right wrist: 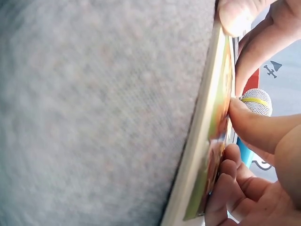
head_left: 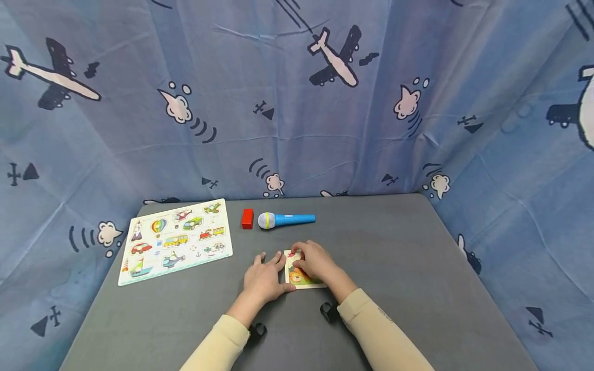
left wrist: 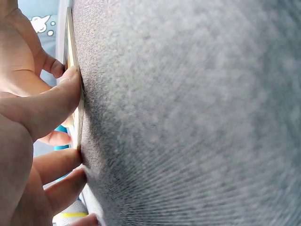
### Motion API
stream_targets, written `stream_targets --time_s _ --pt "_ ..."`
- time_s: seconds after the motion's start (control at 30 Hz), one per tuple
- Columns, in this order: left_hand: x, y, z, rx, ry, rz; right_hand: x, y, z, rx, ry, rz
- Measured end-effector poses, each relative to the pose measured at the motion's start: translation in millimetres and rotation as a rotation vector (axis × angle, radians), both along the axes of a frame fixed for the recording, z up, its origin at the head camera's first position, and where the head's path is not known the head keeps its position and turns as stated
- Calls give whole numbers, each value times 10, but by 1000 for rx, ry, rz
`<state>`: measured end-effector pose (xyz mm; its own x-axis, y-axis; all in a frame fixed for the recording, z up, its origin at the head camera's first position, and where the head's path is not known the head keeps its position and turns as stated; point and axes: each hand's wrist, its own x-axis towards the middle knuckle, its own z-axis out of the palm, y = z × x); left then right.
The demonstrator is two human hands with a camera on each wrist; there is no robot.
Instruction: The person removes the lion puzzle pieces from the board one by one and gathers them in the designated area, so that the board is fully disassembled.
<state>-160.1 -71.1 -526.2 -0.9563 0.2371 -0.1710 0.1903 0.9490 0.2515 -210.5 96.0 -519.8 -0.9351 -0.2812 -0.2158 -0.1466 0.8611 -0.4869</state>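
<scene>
A small wooden picture puzzle [head_left: 297, 277] with a cartoon animal lies flat on the grey table. My left hand [head_left: 262, 281] steadies its left side, fingers fairly straight. In the left wrist view, the left thumb [left wrist: 70, 87] and a fingertip touch the board's pale edge [left wrist: 79, 127]. My right hand [head_left: 315, 262] reaches over the top face and covers much of the picture. Seen from the right wrist, the right thumb [right wrist: 249, 120] and curled fingers [right wrist: 230, 174] meet at the picture surface, pinching what appears to be a puzzle piece, mostly hidden under the fingertips.
Behind the hands lie a red block [head_left: 248, 219] and a blue toy microphone [head_left: 292, 219]. A large white vehicle puzzle board [head_left: 158, 256] sits at the left of the grey table [head_left: 408, 288]. A blue airplane-print curtain [head_left: 232, 154] hangs around the table's back and sides.
</scene>
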Motion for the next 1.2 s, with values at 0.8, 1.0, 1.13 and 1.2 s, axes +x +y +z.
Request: stream_targets --time_s 0.8,1.0,1.13,1.2 --pt "-6 -1 8 -2 -15 3 -20 71 -35 -306 91 -80" --pt "-13 21 17 4 -12 15 -148 421 70 -433 174 -242" --pt "-13 28 21 3 -18 16 -245 812 91 -429 240 -326" --pt "-4 27 25 5 -21 16 -284 1003 83 -419 236 -355"
